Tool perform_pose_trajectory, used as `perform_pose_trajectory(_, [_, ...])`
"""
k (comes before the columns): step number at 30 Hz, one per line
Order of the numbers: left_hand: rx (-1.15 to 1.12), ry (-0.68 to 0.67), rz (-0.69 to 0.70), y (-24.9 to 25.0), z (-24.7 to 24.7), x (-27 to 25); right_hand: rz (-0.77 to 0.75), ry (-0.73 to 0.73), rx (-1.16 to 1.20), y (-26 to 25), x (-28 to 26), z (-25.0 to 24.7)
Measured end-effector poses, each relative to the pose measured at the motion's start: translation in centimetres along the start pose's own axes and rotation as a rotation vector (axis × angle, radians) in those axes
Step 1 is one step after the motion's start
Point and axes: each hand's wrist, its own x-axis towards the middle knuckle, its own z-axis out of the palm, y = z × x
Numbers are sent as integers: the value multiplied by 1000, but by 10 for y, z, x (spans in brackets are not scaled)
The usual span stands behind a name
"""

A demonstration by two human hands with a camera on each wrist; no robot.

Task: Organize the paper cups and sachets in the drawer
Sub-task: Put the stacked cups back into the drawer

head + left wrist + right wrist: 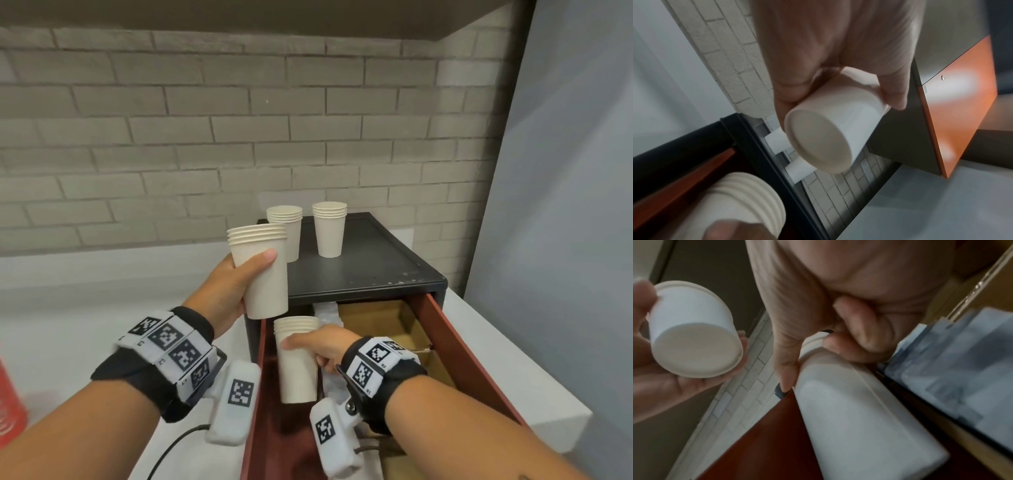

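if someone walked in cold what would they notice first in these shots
Most likely the two stacks of paper cups in mid-air: the left hand grips one stack above the drawer's left front corner, and the right hand holds another stack inside the open red drawer. Next, two more stacks standing upright on the black cabinet top, against the grey brick wall.

drawer unit (376,274) on counter (496,342), against brick wall (205,137), near counter's right end. two cup stacks (286,233) (329,228) side by side at unit top's back left corner. drawer (455,339) pulled out toward viewer. cardboard divider (404,325) along drawer's right side; sachets (329,313) in middle; left-hand stack (262,270) above drawer's back left corner; right-hand stack (297,359) in drawer's left part.
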Motion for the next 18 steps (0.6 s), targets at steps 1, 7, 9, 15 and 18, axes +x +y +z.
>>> perform_pose_trajectory(1, [3, 2, -5, -1, 0, -1, -23, 4, -2, -2, 2, 1])
perform_pose_trajectory(7, [21, 32, -34, -9, 3, -1, -115, 26, 152, -13, 15, 16])
perform_pose_trajectory(9, [18, 22, -34, -10, 2, -1, -130, 81, 154, -13, 15, 18])
perform_pose_trajectory(15, [78, -34, -46, -16, -4, -7, -206, 138, 193, -5, 20, 15])
perform_pose_trajectory(18, [119, -54, -67, -20, -3, -9, -210, 111, 214, -5, 17, 12])
